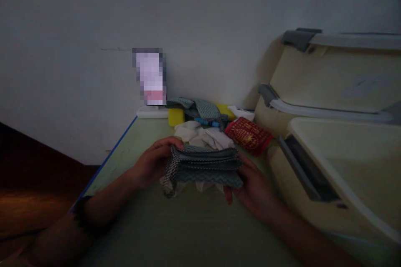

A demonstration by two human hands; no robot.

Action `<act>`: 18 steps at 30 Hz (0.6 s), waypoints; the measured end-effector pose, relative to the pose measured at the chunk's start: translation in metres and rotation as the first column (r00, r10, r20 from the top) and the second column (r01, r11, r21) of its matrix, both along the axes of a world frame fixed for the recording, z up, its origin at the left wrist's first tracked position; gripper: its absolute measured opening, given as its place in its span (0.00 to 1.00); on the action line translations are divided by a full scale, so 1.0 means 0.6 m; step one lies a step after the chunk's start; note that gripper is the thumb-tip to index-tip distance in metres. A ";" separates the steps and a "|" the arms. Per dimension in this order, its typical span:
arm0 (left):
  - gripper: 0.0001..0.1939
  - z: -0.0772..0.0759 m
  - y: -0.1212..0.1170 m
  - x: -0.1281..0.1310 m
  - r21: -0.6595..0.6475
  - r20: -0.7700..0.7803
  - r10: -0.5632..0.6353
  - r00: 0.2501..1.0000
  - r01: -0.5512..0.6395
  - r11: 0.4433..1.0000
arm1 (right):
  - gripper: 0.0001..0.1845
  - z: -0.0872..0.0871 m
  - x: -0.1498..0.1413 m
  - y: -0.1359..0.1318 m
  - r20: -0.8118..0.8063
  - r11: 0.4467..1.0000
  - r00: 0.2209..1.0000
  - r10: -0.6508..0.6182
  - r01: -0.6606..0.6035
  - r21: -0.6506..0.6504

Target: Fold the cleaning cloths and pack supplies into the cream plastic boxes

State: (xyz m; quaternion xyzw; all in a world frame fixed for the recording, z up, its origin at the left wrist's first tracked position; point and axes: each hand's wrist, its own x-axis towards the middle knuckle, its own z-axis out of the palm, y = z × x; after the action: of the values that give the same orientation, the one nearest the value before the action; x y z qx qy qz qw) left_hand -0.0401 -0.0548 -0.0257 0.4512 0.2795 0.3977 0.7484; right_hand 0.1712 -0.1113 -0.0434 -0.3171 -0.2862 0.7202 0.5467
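Between my two hands is a folded grey-green cloth [206, 167] with a black-and-white checked edging, its layers stacked and facing me. My left hand [156, 160] grips its left end, fingers closed at the upper corner. At the opposite end, my right hand [250, 183] is closed around the side, with part of the fingers hidden behind the fabric. The cloth is held above the green table [194, 225]. Just behind it lie crumpled white cloths [200, 132], partly covered by the folded one.
A similar grey-green cloth [200, 108] lies over yellow and blue items near the wall. A red packet with gold print [249, 135] is right of the white cloths. A large cream storage box [300, 123] with its lid raised stands at right. A blurred phone [152, 75] stands upright at back left.
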 end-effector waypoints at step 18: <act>0.10 0.000 -0.005 0.012 0.355 -0.138 0.185 0.973 -0.126 0.926 | 0.11 0.007 0.001 -0.005 0.303 0.996 0.952 -0.045 0.020 0.083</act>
State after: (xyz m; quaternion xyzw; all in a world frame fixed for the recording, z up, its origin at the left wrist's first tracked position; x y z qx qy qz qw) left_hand -0.0330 -0.0576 -0.0254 0.5834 0.3030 0.4589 0.5977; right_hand 0.1719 -0.1141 -0.0394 -0.4072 -0.3902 0.6416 0.5199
